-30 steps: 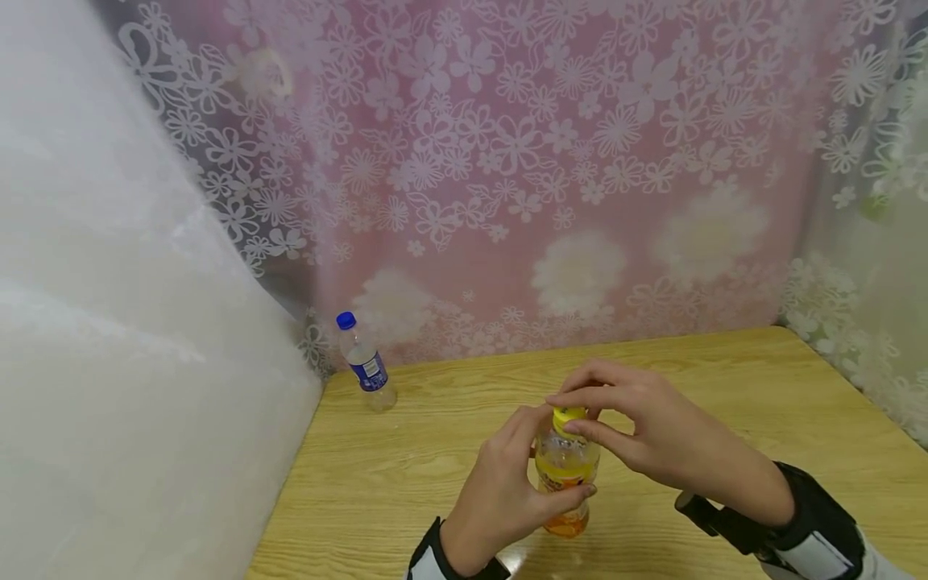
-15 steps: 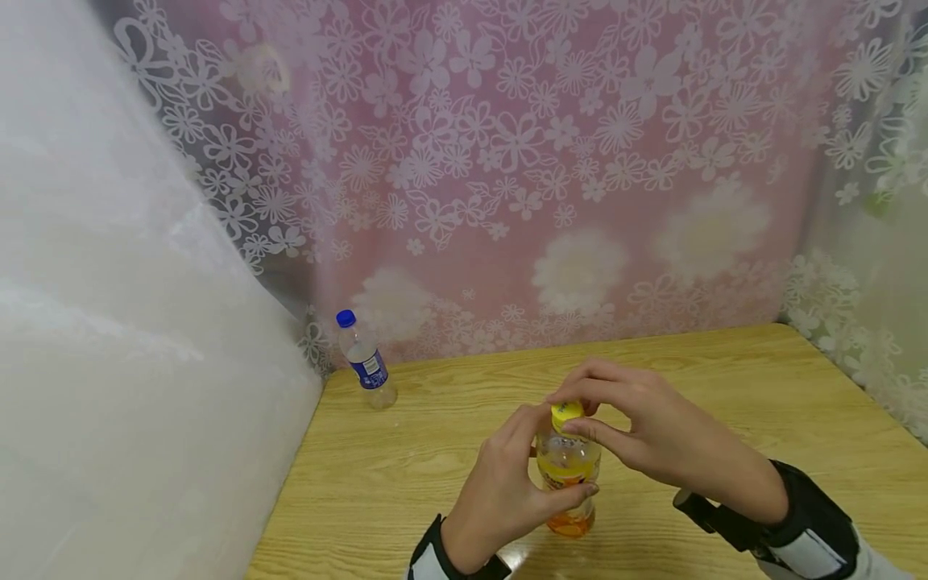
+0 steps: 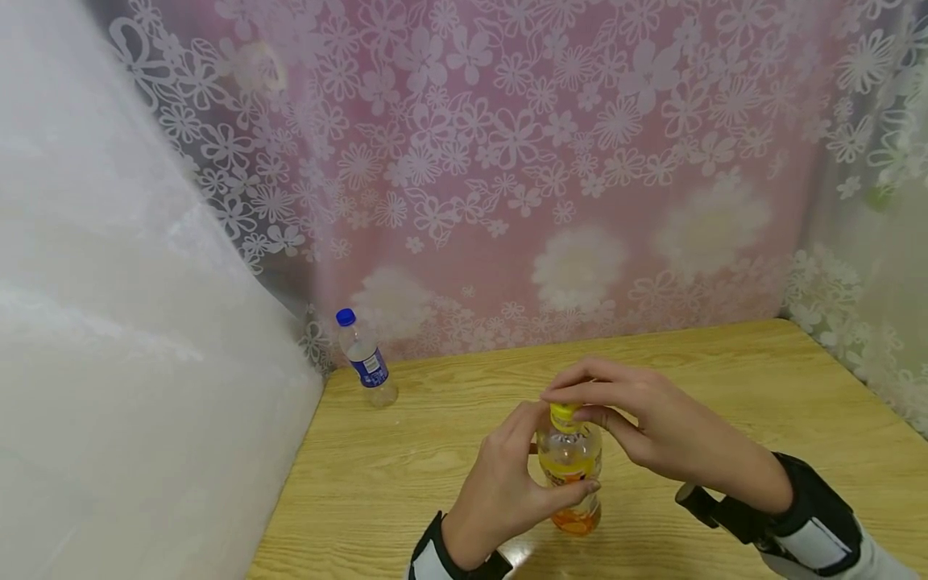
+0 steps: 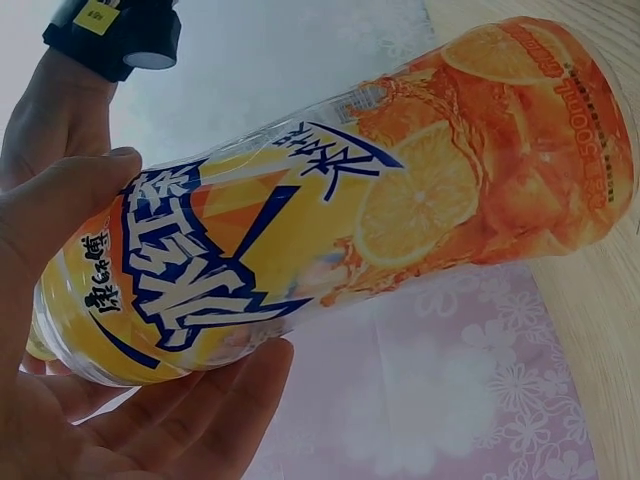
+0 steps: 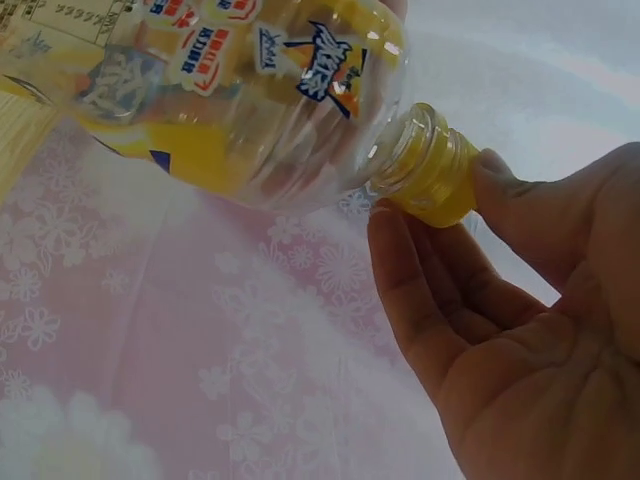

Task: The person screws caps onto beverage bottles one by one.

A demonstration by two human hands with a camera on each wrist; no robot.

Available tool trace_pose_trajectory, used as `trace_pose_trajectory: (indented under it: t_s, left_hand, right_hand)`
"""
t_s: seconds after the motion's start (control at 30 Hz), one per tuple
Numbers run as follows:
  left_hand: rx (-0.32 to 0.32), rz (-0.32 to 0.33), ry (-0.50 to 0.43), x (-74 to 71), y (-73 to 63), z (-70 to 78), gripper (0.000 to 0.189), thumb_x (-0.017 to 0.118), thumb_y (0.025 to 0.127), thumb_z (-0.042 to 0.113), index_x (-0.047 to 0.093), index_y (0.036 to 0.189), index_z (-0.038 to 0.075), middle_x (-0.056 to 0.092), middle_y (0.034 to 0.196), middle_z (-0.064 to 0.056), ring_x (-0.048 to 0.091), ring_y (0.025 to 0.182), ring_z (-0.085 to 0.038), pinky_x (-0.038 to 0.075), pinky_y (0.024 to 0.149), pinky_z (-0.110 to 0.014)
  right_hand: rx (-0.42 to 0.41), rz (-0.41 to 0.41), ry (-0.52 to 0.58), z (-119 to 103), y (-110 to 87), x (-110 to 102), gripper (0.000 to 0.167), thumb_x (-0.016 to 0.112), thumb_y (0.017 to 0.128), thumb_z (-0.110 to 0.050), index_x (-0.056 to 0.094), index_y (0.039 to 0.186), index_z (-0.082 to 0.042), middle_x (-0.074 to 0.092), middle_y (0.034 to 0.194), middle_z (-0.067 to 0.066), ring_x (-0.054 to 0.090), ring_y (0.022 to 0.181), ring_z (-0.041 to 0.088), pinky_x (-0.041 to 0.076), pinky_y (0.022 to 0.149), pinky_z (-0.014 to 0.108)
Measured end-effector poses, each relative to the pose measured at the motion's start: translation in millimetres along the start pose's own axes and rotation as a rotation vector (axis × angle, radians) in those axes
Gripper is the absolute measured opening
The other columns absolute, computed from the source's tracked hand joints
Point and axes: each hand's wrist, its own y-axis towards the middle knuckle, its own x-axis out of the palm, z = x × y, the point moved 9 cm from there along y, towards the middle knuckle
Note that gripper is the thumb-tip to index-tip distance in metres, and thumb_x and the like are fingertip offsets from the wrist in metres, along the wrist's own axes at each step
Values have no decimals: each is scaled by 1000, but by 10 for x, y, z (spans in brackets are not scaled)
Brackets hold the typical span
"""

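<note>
A clear plastic drink bottle point(image 3: 573, 463) with a yellow and orange label stands close over the wooden table, slightly tilted. Orange slices and large blue-edged characters show on the bottle's label point(image 4: 230, 240) in the left wrist view. My left hand point(image 3: 500, 483) grips the bottle's upper body, thumb on the near side and fingers round the far side. With thumb and fingertips, my right hand point(image 3: 638, 411) pinches the yellow cap point(image 3: 564, 416) at the top. In the right wrist view the yellow cap point(image 5: 440, 175) sits on the bottle's neck, the thumb on its end.
Another clear bottle point(image 3: 370, 369) with a blue cap and blue label stands at the table's back left corner. A white panel point(image 3: 145, 322) borders the wooden table point(image 3: 377, 483) on the left. Behind hangs a pink floral curtain point(image 3: 464, 201).
The right thumb has shifted along the cap and the right fingers have turned slightly over it. The bottle's base has swung a little to the right. The left hand keeps its hold.
</note>
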Motion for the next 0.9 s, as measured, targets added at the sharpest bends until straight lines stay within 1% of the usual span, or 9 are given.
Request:
trace_pose_trajectory:
  t_s: [0.13,0.27,0.37,0.5,0.6,0.67,0.77,0.83,0.9]
  left_hand:
    - [-25,-5,-13,15,-2,-26,72,84,81,45,46,140,27,55,111,11,61,105,-2,52,76,-11]
    - [-30,8,-5,18,-14,-39,76,84,81,46,45,144,28,54,107,11,61,104,-2,52,73,-11]
    - [-18,23,33,10,-26,-25,79,84,81,48,45,147,28,57,109,10,60,97,0,49,70,-9]
    - [-16,28,85,10,-30,-10,79,83,81,51,47,147,29,60,111,9,56,85,2,45,66,-7]
    - [-22,27,107,15,-26,-2,77,81,81,53,49,147,28,60,111,8,55,82,3,44,64,-7]
    - [-27,26,108,17,-24,2,78,81,82,54,48,148,29,61,112,8,55,83,3,45,64,-6]
    - [-19,22,98,16,-19,17,78,81,82,53,47,149,29,60,114,7,58,87,3,46,67,-6]
    - [-7,21,99,15,-12,32,77,81,82,53,48,148,29,60,114,7,59,88,3,47,68,-7]
    - [9,21,115,10,-7,47,74,81,82,53,50,145,28,60,111,8,56,84,4,46,66,-7]
  right_hand:
    - [-10,21,-14,-24,-3,-14,49,77,80,10,73,124,-12,68,116,-4,68,99,12,51,82,12]
    - [-12,43,-20,-24,-28,-8,43,79,81,7,75,119,-12,70,113,-5,69,98,12,52,82,12]
    - [8,63,-25,-2,-46,0,39,81,79,4,76,114,-13,70,111,-6,70,98,11,54,81,14]
    - [47,100,-69,23,-63,6,37,84,76,3,76,105,-18,69,105,-8,69,91,9,52,75,13]
    - [112,101,-117,68,-76,17,34,86,77,-4,72,103,-22,67,101,-12,65,87,4,52,73,15]
    - [167,84,-128,116,-85,22,34,86,79,-9,71,106,-23,67,103,-14,63,87,2,54,73,18]
    - [218,39,-105,173,-104,20,45,86,80,-15,69,121,-24,68,114,-11,64,91,2,57,76,24]
    - [206,13,-74,176,-110,7,53,85,82,-13,66,130,-23,68,122,-7,65,95,3,57,78,26]
    - [164,-15,-50,151,-112,-7,57,83,83,-9,64,135,-24,67,128,-6,66,100,6,57,81,26]
